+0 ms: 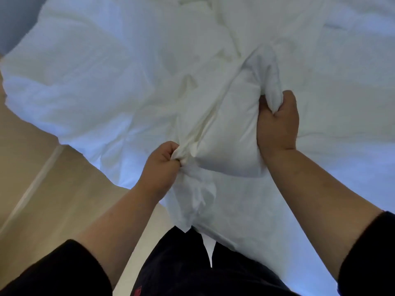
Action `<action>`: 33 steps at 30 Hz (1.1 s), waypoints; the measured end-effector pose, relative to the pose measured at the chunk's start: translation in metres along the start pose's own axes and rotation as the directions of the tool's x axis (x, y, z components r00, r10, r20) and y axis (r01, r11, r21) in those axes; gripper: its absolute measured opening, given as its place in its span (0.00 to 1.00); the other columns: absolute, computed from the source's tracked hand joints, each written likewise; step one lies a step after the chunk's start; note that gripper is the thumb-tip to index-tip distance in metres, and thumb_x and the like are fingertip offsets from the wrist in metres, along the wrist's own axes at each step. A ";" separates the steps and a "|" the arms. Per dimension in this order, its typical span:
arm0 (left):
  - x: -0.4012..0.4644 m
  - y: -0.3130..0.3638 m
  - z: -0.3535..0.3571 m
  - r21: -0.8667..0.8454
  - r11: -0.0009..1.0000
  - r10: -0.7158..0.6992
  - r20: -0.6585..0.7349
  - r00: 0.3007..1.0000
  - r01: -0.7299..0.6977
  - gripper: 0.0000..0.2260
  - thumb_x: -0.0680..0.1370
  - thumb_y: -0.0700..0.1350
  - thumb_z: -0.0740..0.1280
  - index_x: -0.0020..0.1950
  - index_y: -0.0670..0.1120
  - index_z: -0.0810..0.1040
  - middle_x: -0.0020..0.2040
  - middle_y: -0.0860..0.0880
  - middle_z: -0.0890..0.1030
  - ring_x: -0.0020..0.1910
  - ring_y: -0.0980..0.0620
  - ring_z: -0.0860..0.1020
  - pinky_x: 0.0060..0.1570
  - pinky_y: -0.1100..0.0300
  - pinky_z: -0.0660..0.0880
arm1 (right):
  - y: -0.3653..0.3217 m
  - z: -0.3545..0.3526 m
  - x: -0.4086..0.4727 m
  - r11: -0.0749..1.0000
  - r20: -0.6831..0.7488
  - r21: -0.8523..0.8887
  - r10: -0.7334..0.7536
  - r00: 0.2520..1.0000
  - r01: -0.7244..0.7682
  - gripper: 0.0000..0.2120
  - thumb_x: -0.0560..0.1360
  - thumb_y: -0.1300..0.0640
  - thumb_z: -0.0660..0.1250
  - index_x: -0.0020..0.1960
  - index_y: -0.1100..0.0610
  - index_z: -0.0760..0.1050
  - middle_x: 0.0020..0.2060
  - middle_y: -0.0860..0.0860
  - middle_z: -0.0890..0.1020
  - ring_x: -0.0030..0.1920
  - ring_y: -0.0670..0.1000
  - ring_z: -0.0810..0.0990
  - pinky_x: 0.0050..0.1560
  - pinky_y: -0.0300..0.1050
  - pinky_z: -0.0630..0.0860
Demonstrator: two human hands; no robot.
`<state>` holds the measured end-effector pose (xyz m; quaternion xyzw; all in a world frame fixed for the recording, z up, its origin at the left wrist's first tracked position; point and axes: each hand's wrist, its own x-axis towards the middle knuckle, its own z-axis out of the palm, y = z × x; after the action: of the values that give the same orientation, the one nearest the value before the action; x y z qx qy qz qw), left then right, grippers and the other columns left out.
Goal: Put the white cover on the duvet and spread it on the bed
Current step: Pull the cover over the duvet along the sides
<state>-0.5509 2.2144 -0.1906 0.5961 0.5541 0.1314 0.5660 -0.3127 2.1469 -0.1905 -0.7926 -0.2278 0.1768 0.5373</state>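
From the head view, the person stood at the near edge of the bed [352,146]. The left hand [162,165] pinched a bunch of the white cover [198,193] tight in curled fingers. The right hand [277,122] gripped a padded corner of the duvet [230,133], wrapped inside the cover. The rest lay crumpled across the bed toward its far left corner, above the pale floor [42,167].

Head camera looks steeply down, close over the bed [342,146].
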 end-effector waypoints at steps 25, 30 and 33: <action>-0.095 0.043 0.014 -0.834 0.550 -0.061 0.006 0.998 0.039 0.20 0.73 0.38 0.67 0.65 0.35 0.77 0.58 0.37 0.81 0.57 0.40 0.80 0.54 0.51 0.78 | -0.002 0.022 -0.027 0.402 0.709 -0.270 -0.532 0.463 0.875 0.27 0.68 0.53 0.67 0.67 0.45 0.68 0.30 0.53 0.78 0.26 0.60 0.77 0.32 0.45 0.69; -0.101 0.041 0.019 -0.807 0.581 -0.062 0.082 0.995 0.103 0.22 0.69 0.40 0.72 0.61 0.35 0.77 0.53 0.38 0.76 0.54 0.40 0.74 0.55 0.51 0.71 | -0.021 0.061 -0.031 0.339 0.665 -0.288 -0.602 0.442 0.895 0.18 0.64 0.61 0.71 0.54 0.54 0.83 0.27 0.54 0.75 0.22 0.58 0.73 0.32 0.45 0.62; -0.105 0.049 0.010 -0.706 0.693 0.003 0.204 0.979 0.145 0.17 0.65 0.43 0.73 0.51 0.38 0.81 0.42 0.43 0.77 0.43 0.47 0.76 0.45 0.58 0.73 | -0.036 0.078 -0.040 0.373 0.751 -0.246 -0.510 0.420 0.894 0.06 0.67 0.63 0.75 0.43 0.58 0.80 0.35 0.58 0.81 0.35 0.62 0.81 0.37 0.52 0.72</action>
<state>-0.5548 2.1363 -0.1045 0.3159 0.4251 0.2577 0.8081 -0.3929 2.1963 -0.1831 -0.6368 -0.7505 0.0504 0.1692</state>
